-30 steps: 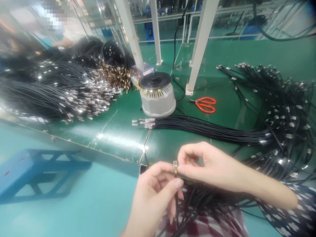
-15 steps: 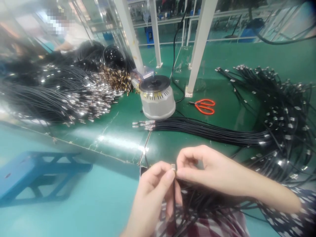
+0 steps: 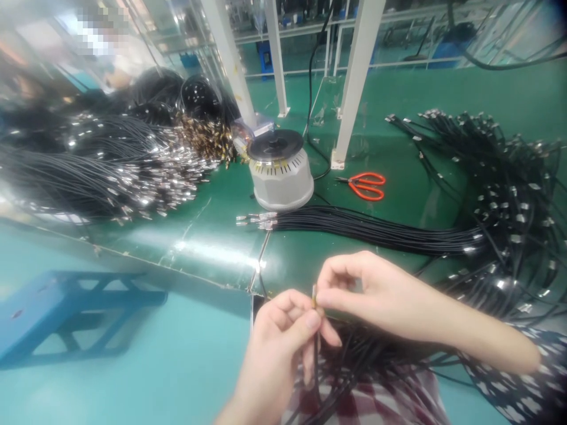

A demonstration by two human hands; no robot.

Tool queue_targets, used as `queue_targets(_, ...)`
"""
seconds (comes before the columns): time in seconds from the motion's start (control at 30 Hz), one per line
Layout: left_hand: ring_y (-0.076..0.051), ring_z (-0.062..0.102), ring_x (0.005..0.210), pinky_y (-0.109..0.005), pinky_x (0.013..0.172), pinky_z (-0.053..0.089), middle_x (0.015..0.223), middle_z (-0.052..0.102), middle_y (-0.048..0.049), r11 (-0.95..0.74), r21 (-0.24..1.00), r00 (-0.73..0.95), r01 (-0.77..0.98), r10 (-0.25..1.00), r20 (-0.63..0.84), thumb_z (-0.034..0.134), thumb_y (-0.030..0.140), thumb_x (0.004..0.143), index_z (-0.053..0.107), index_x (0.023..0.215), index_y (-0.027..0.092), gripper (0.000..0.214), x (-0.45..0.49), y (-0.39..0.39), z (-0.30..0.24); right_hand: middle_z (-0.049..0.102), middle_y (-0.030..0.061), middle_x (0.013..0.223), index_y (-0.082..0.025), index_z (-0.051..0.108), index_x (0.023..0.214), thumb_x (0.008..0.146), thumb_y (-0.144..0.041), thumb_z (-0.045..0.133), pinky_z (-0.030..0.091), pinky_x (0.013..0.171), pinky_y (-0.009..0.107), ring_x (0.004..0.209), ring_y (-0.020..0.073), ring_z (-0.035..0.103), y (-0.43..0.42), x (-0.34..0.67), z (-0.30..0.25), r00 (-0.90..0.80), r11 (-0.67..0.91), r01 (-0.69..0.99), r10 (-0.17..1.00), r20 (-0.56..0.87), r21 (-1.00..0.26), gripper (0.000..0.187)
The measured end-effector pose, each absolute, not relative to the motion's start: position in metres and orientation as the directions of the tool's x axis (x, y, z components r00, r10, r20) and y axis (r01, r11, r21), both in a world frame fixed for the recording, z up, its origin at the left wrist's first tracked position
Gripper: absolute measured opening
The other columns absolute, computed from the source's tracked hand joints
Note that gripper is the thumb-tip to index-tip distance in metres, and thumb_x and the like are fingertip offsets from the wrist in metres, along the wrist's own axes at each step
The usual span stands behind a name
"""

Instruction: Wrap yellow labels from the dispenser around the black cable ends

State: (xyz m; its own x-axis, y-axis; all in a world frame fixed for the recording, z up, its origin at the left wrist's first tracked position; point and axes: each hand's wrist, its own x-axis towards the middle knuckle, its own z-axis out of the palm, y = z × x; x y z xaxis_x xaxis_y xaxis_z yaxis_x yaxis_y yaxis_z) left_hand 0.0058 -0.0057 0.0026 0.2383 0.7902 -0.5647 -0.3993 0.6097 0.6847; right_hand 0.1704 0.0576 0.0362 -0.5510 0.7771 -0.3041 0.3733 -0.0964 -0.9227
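Observation:
Between my two hands, in front of the table edge, stands the end of a black cable with a small metal connector pointing up. My left hand pinches the cable just below the connector with thumb and forefinger. At the connector itself, the thumb and forefinger of my right hand are closed on its side. More black cables hang over my lap beneath both hands. Beyond them, a bundle of black cables with metal ends lies straight across the green table.
Behind the bundle stands a grey round device with a black top. Orange-handled scissors lie beside a white post. Cable heaps cover the left; another heap lies right. A blue stool stands below, left.
The connector has turned, now showing a narrow side instead of its broad face. My right fingers have closed in on it. The view has shifted slightly.

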Motion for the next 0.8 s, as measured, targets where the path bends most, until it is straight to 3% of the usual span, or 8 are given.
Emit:
queue_targets(0.27, 0.000, 0.036, 0.030, -0.009, 0.031, 0.024, 0.052, 0.065, -0.0014, 0.588, 0.663, 0.281, -0.462, 0.807, -0.520, 0.073, 0.033, 0.073, 0.053, 0.075, 0.013, 0.028, 0.008, -0.004, -0.004, 0.064, 0.0036, 0.070, -0.012, 0.064, 0.074, 0.080, -0.033, 0.069, 0.043, 0.063, 0.026, 0.064, 0.0144, 0.053, 0.062, 0.172, 0.029, -0.599, -0.206, 0.261, 0.732, -0.325, -0.943, 0.023)
queue_targets(0.47, 0.000, 0.037, 0.034, -0.010, 0.033, 0.024, 0.053, 0.060, 0.0031, 0.609, 0.676, 0.289, -0.415, 0.792, -0.537, 0.071, 0.036, 0.076, 0.050, 0.076, 0.015, 0.029, 0.005, -0.004, -0.002, 0.057, -0.0002, 0.065, -0.012, 0.058, 0.073, 0.079, -0.029, 0.070, 0.039, 0.059, 0.023, 0.062, 0.0118, 0.049, 0.059, 0.167, 0.025, -0.590, -0.259, 0.145, 0.752, -0.294, -0.955, 0.021)
queue_targets(0.63, -0.001, 0.044, 0.042, -0.010, 0.040, 0.032, 0.056, 0.059, 0.0045, 0.567, 0.760, 0.177, -0.319, 0.823, -0.540, 0.080, 0.033, 0.065, 0.049, 0.074, 0.015, 0.037, 0.001, -0.002, -0.005, 0.054, -0.0030, 0.064, -0.015, 0.061, 0.074, 0.084, -0.023, 0.063, 0.037, 0.056, 0.021, 0.061, 0.0103, 0.046, 0.054, 0.166, 0.027, -0.517, -0.119, 0.286, 0.816, -0.258, -0.951, 0.013)
queue_targets(0.7, -0.002, 0.047, 0.045, -0.011, 0.043, 0.033, 0.055, 0.061, 0.0023, 0.563, 0.754, 0.172, -0.338, 0.825, -0.538, 0.080, 0.034, 0.065, 0.049, 0.071, 0.014, 0.038, 0.000, -0.002, -0.006, 0.056, -0.0029, 0.063, -0.015, 0.062, 0.072, 0.084, -0.024, 0.063, 0.038, 0.057, 0.021, 0.060, 0.0102, 0.047, 0.054, 0.166, 0.027, -0.527, -0.074, 0.276, 0.822, -0.215, -0.958, 0.015)
queue_targets(0.8, -0.001, 0.041, 0.038, -0.010, 0.037, 0.024, 0.053, 0.064, -0.0009, 0.572, 0.729, 0.232, -0.376, 0.820, -0.524, 0.077, 0.036, 0.068, 0.051, 0.070, 0.013, 0.035, 0.002, -0.003, -0.006, 0.058, -0.0021, 0.063, -0.014, 0.064, 0.073, 0.079, -0.025, 0.072, 0.039, 0.056, 0.020, 0.059, 0.0098, 0.048, 0.059, 0.166, 0.024, -0.552, -0.108, 0.181, 0.811, -0.192, -0.977, 0.015)
